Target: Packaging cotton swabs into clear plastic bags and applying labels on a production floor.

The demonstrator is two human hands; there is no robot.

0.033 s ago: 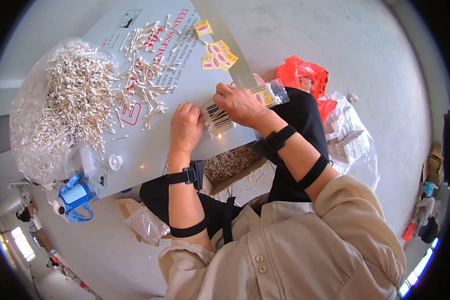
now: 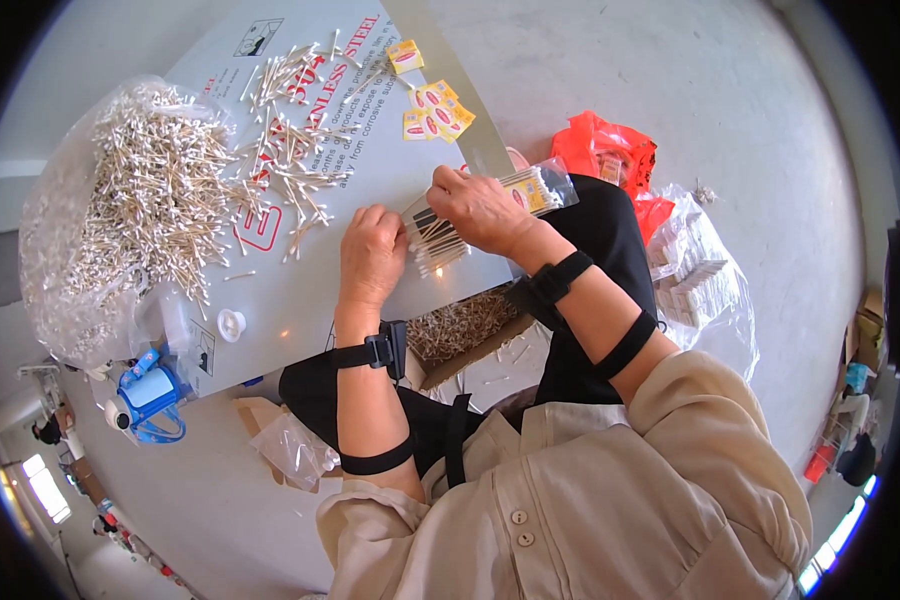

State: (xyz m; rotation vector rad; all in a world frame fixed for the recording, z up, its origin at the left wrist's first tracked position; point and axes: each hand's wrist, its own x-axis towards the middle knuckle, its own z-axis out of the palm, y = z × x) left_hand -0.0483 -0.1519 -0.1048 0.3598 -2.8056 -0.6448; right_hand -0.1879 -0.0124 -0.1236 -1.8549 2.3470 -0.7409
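Observation:
A clear plastic bag of cotton swabs [image 2: 440, 247] lies across the table's near right edge. White swab tips show in rows through it, and a yellow card [image 2: 519, 197] is inside toward its right end. My left hand [image 2: 372, 255] is closed at the bag's left end, fingers curled and pinched on the plastic. Over the bag's middle lies my right hand [image 2: 478, 210], its thumb and fingers pressed together on the bag's upper edge; its fingertips are partly hidden. Loose cotton swabs [image 2: 295, 170] are scattered on the table beyond my left hand.
A large clear sack of swabs [image 2: 150, 190] stands at the table's left. Yellow cards [image 2: 438, 110] lie near the far right edge. A white cap [image 2: 231, 325] and a blue jug [image 2: 152, 395] are at the near left. Below sits a cardboard box [image 2: 470, 335]; a red bag [image 2: 605, 150] lies right.

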